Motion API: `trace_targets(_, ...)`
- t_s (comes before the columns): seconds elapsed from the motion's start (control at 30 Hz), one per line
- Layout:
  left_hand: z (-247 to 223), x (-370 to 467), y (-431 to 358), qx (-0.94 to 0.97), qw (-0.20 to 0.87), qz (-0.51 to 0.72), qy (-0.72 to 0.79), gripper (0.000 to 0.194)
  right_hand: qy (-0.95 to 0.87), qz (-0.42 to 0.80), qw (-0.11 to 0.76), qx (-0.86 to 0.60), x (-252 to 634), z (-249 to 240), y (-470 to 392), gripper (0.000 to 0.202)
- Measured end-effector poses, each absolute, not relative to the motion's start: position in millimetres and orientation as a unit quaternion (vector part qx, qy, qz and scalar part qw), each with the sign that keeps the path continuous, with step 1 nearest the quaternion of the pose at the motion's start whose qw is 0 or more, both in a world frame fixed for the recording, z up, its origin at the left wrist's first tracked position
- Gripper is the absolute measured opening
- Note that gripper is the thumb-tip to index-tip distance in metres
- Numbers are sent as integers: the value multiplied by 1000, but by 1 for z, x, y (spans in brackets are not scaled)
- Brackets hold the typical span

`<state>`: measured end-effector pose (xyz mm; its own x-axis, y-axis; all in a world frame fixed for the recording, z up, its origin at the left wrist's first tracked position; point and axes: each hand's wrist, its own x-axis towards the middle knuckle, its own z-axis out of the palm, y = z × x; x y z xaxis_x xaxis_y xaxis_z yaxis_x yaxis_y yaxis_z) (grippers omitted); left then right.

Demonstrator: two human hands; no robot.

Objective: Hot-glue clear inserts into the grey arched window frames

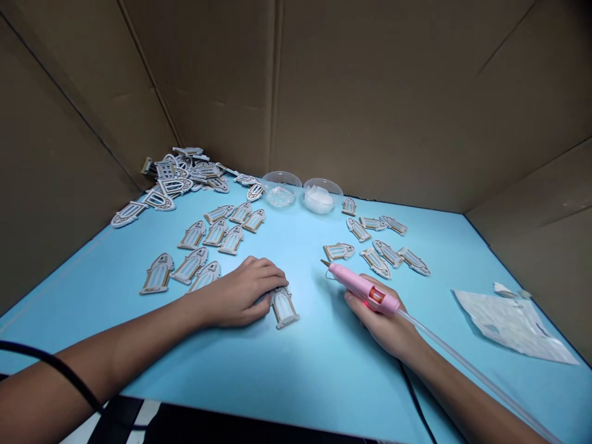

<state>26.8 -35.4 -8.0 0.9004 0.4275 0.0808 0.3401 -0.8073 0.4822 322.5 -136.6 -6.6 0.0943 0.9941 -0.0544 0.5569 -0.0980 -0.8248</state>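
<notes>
Light-blue tabletop (pixel 305 370), brown cardboard walls (pixel 370 92) around

Bare blue tabletop (pixel 303 240) runs as a lane from the near edge, between the left hand (pixel 252 287) and the pink glue gun (pixel 356 285), back to two clear cups (pixel 282 190). Left of lane: loose arched pieces (pixel 216 232), then a raised pile (pixel 185 172) in the corner. Right: more scattered pieces (pixel 374 262) beyond the gun. A second open patch lies between these and the plastic packet (pixel 513 324). Glue stick (pixel 448 346) and black cord (pixel 411 391) cross the near right. Cardboard walls (pixel 370 111) bound back and sides.
</notes>
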Motion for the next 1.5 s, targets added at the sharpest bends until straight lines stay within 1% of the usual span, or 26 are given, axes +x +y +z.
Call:
trace_targets(0.2,-7,19,-26,933,195,116,281,37,-585,333,314,-670,322,-4,-137,18)
trace_targets(0.3,-5,16,-25,936,195,114,270,37,-591,331,311,-666,323,-7,-138,19)
trace_targets(0.33,-5,16,-26,940,203,108,251,39,-591,329,312,-667,324,-8,-138,19)
trace_targets(0.43,-4,17,-29,949,235,79,196,54,-590,328,310,-669,324,-9,-138,18)
trace_targets(0.5,-4,18,-30,948,247,68,188,56,-590,331,307,-669,325,-10,-138,20)
trace_targets(0.67,-7,19,-30,945,253,73,196,48,-586,341,294,-673,325,-9,-137,34)
trace_targets(0.73,-8,18,-29,945,253,74,192,43,-587,339,295,-673,325,-9,-138,33)
trace_targets(0.87,-9,18,-27,945,257,79,186,37,-588,339,299,-671,325,-11,-139,25)
trace_targets(0.97,-9,19,-26,941,268,86,186,30,-589,335,303,-670,325,-11,-139,25)
trace_targets(1.17,-8,18,-27,943,266,83,180,34,-597,325,304,-668,324,-11,-138,28)
trace_targets(1.33,-11,18,-27,941,272,90,180,28,-595,332,305,-665,324,-11,-139,28)
trace_targets(1.5,-10,19,-26,918,325,81,211,21,-603,332,304,-658,325,-12,-139,22)
